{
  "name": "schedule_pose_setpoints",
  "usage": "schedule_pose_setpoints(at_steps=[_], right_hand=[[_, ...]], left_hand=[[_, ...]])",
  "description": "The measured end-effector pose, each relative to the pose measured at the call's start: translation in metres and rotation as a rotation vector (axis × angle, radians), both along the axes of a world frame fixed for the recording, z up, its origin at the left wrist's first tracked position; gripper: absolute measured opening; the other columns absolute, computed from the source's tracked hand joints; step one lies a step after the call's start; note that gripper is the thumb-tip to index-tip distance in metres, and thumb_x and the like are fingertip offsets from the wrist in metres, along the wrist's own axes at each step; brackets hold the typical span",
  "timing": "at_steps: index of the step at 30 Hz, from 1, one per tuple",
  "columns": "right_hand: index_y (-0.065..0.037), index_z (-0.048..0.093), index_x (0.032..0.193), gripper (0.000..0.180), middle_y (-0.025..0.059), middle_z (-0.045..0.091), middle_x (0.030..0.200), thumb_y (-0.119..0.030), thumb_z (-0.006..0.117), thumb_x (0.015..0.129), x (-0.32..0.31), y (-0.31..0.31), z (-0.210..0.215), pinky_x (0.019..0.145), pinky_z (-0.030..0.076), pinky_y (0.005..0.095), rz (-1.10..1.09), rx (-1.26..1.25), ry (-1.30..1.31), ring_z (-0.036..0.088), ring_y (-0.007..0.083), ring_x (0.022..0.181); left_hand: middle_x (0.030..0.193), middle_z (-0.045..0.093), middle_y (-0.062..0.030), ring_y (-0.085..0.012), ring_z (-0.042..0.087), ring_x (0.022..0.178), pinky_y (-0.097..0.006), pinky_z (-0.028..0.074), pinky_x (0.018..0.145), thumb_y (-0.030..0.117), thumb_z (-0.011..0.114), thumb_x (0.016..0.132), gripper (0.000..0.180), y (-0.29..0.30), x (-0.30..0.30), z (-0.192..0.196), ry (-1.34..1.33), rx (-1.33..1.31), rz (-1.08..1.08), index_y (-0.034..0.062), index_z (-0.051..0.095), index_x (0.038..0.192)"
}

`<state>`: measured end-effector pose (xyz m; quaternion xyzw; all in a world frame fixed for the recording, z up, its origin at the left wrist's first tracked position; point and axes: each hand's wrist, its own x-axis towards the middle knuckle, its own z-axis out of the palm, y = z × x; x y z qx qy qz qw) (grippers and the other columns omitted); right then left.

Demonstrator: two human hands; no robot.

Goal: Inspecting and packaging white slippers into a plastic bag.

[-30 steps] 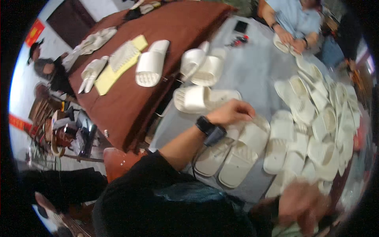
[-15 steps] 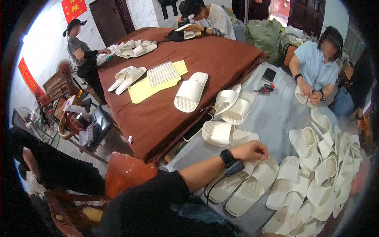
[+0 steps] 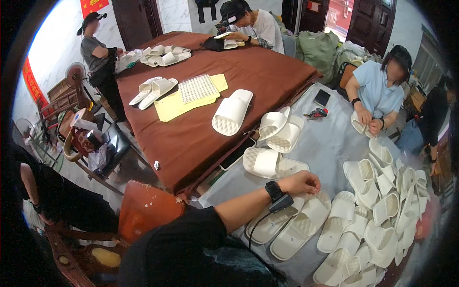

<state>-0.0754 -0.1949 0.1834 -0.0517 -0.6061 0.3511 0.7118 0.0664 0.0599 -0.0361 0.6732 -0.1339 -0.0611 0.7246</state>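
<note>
Two slippers [image 3: 310, 217] by left hand [image 3: 296, 182]; fingers [image 3: 313, 181] curled, grip unclear; bare grey cloth [image 3: 330, 148] beyond, brown table edge [image 3: 203, 167] left.

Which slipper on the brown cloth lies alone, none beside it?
The slipper right of the yellow sheets, near the edge of the brown cloth. It touches no other; farther left lie a pair and a cluster.

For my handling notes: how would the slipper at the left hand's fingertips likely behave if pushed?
The slipper would probably slide, not roll: it lies broad and flat on the grey cover. Its strap holds an arch, suggesting stiff, perhaps springy material.
</note>
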Motion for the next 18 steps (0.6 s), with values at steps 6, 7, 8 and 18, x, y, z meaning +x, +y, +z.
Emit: schedule_pose_setpoints(at_steps=[6,7,8,18], right_hand=[[-0.020,0.056,0.127,0.040,0.0035,0.064,0.083,-0.041,0.062,0.094,-0.001,-0.006,-0.059,0.054,0.047,0.0354,0.067,0.273,-0.103,0.058,0.0234,0.062],[-0.012,0.064,0.112,0.030,0.0076,0.066,0.087,-0.033,0.062,0.092,0.041,-0.011,-0.076,0.064,0.050,0.0354,0.061,-0.147,-0.625,0.062,0.0253,0.072],[-0.004,0.071,0.097,0.025,0.0118,0.067,0.090,-0.025,0.062,0.089,0.078,-0.016,-0.083,0.074,0.053,0.0355,0.092,-0.583,-1.110,0.066,0.0273,0.081],[-0.013,0.057,0.126,0.049,0.0285,0.042,0.130,-0.039,0.067,0.086,0.040,0.049,-0.201,0.100,0.033,0.0555,-1.358,-1.329,-1.205,0.045,0.0471,0.121]], left_hand=[[0.083,0.067,-0.0016,-0.0093,0.059,0.078,-0.025,0.049,0.073,0.006,0.067,0.088,0.007,-0.011,0.005,0.004,-0.031,0.084,-0.008,0.0008,0.066,0.091],[0.084,0.067,-0.0018,-0.0096,0.060,0.079,-0.025,0.049,0.073,0.007,0.067,0.088,0.007,-0.022,0.012,0.003,-0.046,0.034,-0.024,0.0007,0.065,0.091],[0.085,0.067,-0.0020,-0.0098,0.060,0.079,-0.024,0.049,0.073,0.007,0.067,0.088,0.007,-0.022,0.012,-0.003,-0.041,-0.019,-0.007,0.0007,0.065,0.091],[0.099,0.069,-0.0036,-0.0113,0.062,0.089,-0.026,0.049,0.078,0.012,0.069,0.089,0.009,0.000,0.005,0.002,-0.051,-0.139,0.309,0.0040,0.069,0.094]])
